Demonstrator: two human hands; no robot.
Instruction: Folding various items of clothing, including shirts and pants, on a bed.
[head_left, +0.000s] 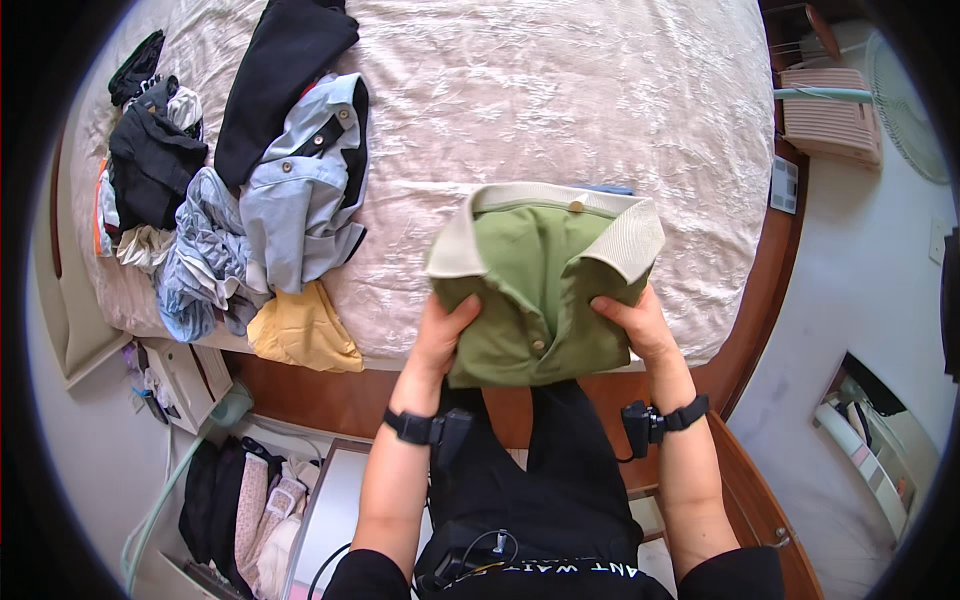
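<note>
A folded green polo shirt (510, 330) with a cream collar is held up at the near edge of the bed, its button placket facing up. My left hand (444, 330) grips its left side, thumb on top and fingers hidden beneath. On the other side, my right hand (634, 319) grips it in the same way. Behind the collar, a bit of blue fabric (606, 190) shows on the bedspread (570, 97). To the left lie a light blue buttoned garment (292, 202), black folded cloth (277, 82) and a yellow garment (307, 330).
A heap of dark (154, 161) and blue crumpled clothes (202, 247) covers the bed's left part. A white drawer cabinet (184, 382) stands at the lower left, near an open container of clothes (255, 510). A fan (907, 109) and a wooden door (757, 495) are on the right.
</note>
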